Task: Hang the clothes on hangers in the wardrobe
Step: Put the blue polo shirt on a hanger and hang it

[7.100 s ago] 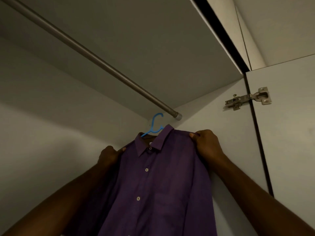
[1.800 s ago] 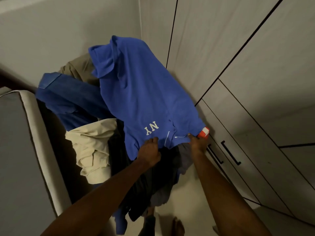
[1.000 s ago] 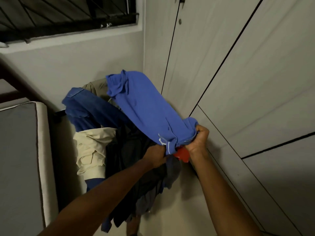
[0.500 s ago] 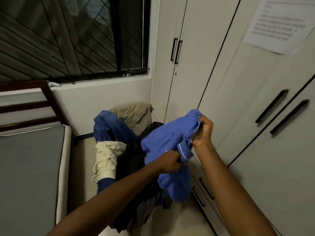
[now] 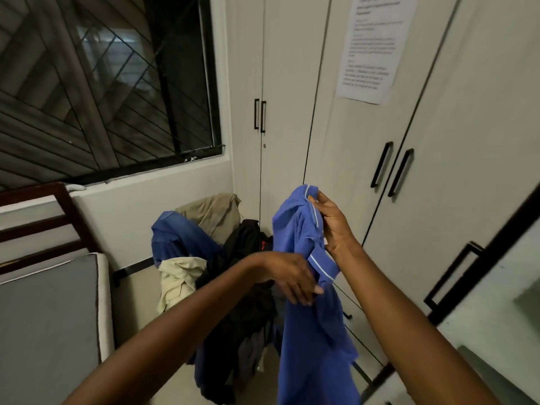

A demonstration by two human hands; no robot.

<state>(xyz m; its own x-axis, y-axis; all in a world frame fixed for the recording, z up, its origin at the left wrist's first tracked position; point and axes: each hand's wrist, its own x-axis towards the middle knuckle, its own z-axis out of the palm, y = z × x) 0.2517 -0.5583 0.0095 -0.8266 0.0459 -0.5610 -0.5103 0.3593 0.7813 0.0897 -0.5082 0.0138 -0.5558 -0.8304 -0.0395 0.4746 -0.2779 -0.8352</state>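
Note:
A blue polo shirt [image 5: 309, 340] with white trim hangs in front of me, lifted off the clothes pile. My right hand [image 5: 333, 226] grips its upper part near the collar. My left hand [image 5: 292, 279] reaches across lower down, fingers extended and touching the fabric by the collar edge. Behind the shirt, a heap of clothes [image 5: 204, 258] lies over a chair: dark blue, beige, cream and black garments. No hanger shows in view.
White wardrobe doors with black handles [image 5: 391, 168] fill the right side; a paper notice [image 5: 371, 45] is stuck on one. An open door edge [image 5: 473, 276] stands at the right. A bed with a grey mattress [image 5: 43, 323] is at left, below a barred window [image 5: 102, 83].
I hung the purple shirt on the rail, then turned to the pile and picked up the blue polo. The shirt has risen clear of the heap and now hangs unfolded.

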